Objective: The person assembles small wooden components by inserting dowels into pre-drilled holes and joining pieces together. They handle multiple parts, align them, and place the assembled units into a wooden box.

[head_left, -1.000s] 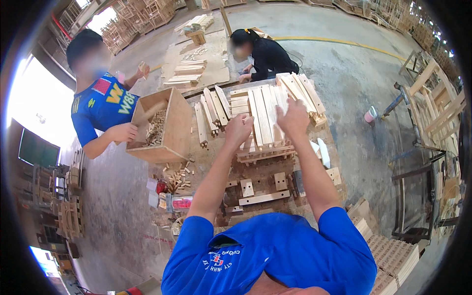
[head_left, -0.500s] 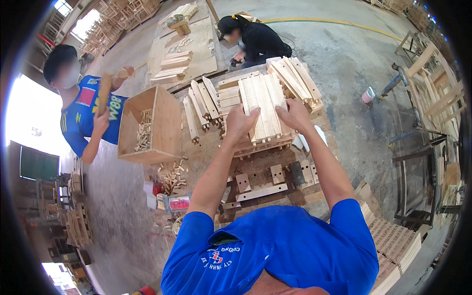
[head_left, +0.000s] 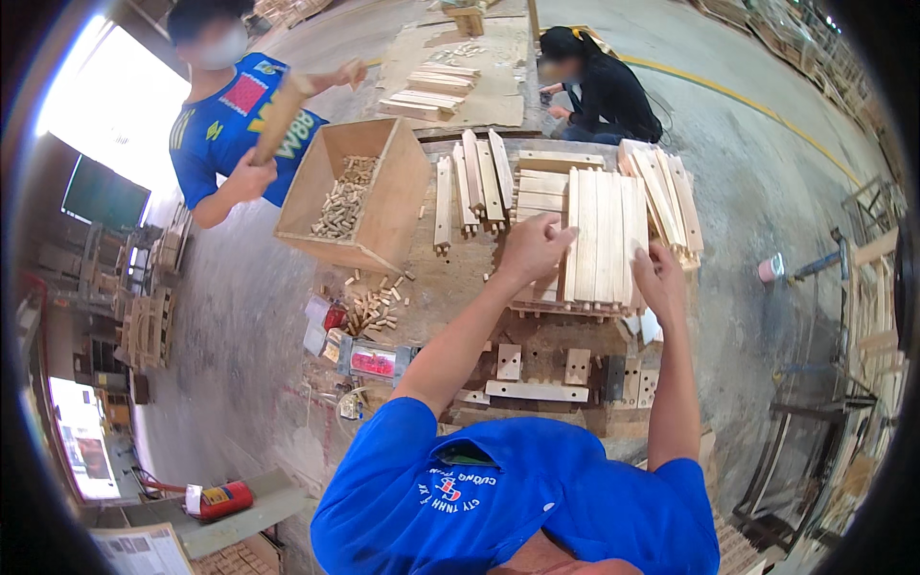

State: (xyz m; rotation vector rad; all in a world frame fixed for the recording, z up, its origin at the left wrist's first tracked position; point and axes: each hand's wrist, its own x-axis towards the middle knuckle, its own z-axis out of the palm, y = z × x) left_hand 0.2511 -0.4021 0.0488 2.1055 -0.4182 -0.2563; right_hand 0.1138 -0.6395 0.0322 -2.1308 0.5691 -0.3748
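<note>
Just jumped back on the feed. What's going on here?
The person's left hand and right hand flank a row of pale slats lying on a wooden stack; whether either hand presses on them is hard to tell. To the left, a co-worker in blue holds a blurred wooden piece beside a box of pegs. More pegs lie loose on the table. Another co-worker, in black, is low down beyond the table.

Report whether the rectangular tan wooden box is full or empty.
Partly filled: the rectangular tan wooden box holds small cylindrical pale wooden dowels, with bare inner wall visible around them.
</note>
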